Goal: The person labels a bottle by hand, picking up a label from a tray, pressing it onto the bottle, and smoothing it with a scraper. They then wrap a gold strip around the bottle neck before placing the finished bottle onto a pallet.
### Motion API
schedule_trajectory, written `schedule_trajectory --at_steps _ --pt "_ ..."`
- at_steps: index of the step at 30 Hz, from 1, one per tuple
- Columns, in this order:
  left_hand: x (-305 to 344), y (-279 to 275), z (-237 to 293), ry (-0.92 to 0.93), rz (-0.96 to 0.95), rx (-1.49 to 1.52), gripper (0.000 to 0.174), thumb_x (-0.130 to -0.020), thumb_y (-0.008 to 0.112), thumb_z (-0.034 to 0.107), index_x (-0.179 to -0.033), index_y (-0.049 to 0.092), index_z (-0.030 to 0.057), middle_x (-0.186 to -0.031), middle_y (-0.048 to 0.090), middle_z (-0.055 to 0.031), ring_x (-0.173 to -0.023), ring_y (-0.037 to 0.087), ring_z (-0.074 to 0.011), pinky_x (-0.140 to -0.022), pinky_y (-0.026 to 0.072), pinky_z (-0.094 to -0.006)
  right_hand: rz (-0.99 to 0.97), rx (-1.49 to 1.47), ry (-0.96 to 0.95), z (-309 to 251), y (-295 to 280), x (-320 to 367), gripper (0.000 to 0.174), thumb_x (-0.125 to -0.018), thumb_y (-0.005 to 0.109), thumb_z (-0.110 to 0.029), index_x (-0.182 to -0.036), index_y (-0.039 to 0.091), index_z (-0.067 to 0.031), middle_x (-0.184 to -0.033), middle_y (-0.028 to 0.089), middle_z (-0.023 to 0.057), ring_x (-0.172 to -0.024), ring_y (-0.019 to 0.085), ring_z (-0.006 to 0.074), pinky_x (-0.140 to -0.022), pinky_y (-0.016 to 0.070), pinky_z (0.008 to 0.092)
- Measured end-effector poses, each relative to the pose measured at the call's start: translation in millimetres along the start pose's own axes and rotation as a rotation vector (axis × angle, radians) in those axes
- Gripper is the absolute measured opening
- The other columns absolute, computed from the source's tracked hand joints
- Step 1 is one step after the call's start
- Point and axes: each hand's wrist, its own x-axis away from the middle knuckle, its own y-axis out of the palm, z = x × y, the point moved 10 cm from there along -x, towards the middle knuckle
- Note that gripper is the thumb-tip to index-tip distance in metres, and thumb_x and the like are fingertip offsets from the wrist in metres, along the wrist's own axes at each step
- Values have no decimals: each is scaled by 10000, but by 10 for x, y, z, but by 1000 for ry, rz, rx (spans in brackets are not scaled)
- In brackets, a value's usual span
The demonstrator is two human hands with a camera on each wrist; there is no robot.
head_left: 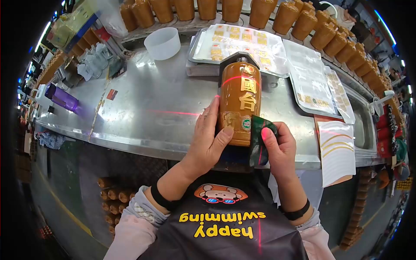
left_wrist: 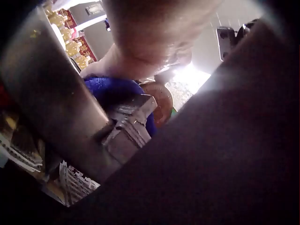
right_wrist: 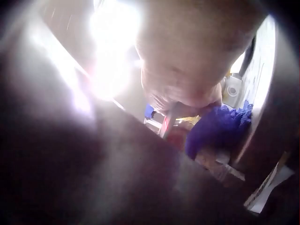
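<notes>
A brown bottle (head_left: 232, 99) with raised gold characters lies in a dark angular holder (head_left: 239, 56), its neck toward the far side of the bench. My left hand (head_left: 206, 141) grips its left side, thumb on the front near the base. Between thumb and fingers my right hand (head_left: 281, 149) pinches a dark green flexible sheet (head_left: 258, 149), whose upper edge touches the bottle beside a round green label (head_left: 246, 123). The left wrist view has the left hand (left_wrist: 150, 42) above blue cloth (left_wrist: 110, 89) and a round brown end (left_wrist: 161, 102); in the right wrist view the right hand (right_wrist: 187, 61) hides its fingertips.
Trays of gold decals (head_left: 242, 41) and pale sheets (head_left: 307, 78) lie behind and right of the bottle. A white bowl (head_left: 162, 43) stands back left, a purple bottle (head_left: 65, 99) far left. Rows of brown bottles (head_left: 264, 15) line the back. A strip sheet (head_left: 337, 149) overhangs the front edge.
</notes>
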Motion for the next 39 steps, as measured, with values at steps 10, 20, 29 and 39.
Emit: schedule_trajectory --at_steps 10,20,29,39 --pt "125 19 371 253 -2 -573 964 -890 629 522 -1511 188 -69 -1445 397 -284 -1339 358 -478 -1146 141 -597 3 -68 44 12 -54 17 189 -972 648 -191 -1000 576 -18 -831 594 -29 -744 504 29 -665 433 190" --pt "7 -34 -47 35 -86 168 870 -971 552 480 -1524 158 -65 -1501 369 -220 -1375 386 -311 -1162 223 -414 7 -269 78 72 -130 -9 159 -968 648 -153 -1023 583 -19 -871 614 -24 -773 533 27 -696 455 188" --pt "-72 56 -8 -121 -103 343 818 -1005 508 441 -1526 143 -71 -1500 361 -187 -1373 381 -246 -1136 281 -356 27 -311 42 51 -227 -30 211 -957 665 -159 -1087 591 -10 -923 630 -8 -827 556 39 -736 469 193" --pt "-58 50 -74 -195 -148 345 867 -971 587 425 -1521 151 -82 -1513 346 -201 -1413 326 -261 -1165 224 -373 62 88 -147 -259 -429 -23 264 -961 668 -219 -1066 573 5 -849 606 -17 -769 520 43 -682 439 191"
